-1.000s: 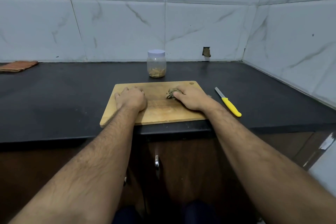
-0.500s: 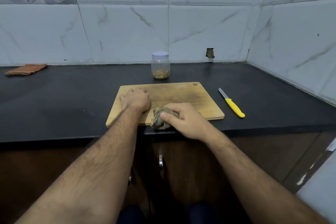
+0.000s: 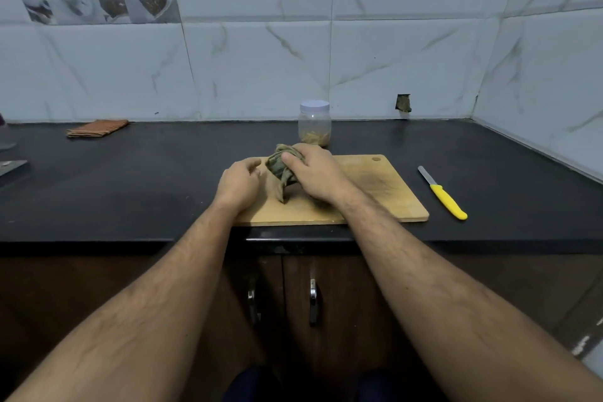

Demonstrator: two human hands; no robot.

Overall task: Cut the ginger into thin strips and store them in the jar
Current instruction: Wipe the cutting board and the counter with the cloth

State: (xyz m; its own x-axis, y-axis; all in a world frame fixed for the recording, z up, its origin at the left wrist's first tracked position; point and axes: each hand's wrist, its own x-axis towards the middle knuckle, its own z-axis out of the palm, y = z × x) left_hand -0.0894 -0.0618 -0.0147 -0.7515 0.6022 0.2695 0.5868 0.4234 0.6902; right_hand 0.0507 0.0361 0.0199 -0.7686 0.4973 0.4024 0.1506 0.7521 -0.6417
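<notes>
A black stone countertop (image 3: pixel 130 179) ran beneath marble-patterned wall tiles. At its back stood the clear jar (image 3: pixel 315 127), white lid on, pale ginger strips (image 3: pixel 315 139) lying at its bottom. Just in front of it lay the wooden cutting board (image 3: pixel 385 189). On the board's far edge the right hand (image 3: pixel 313 173) gripped a crumpled olive rag (image 3: pixel 280 170), fingers curled round it. The left hand (image 3: pixel 238 183) rested on the board's left end, fingers loosely bent, holding nothing. A yellow-handled knife (image 3: pixel 442 192) lay right of the board; a folded orange cloth (image 3: pixel 97 128) sat far left.
</notes>
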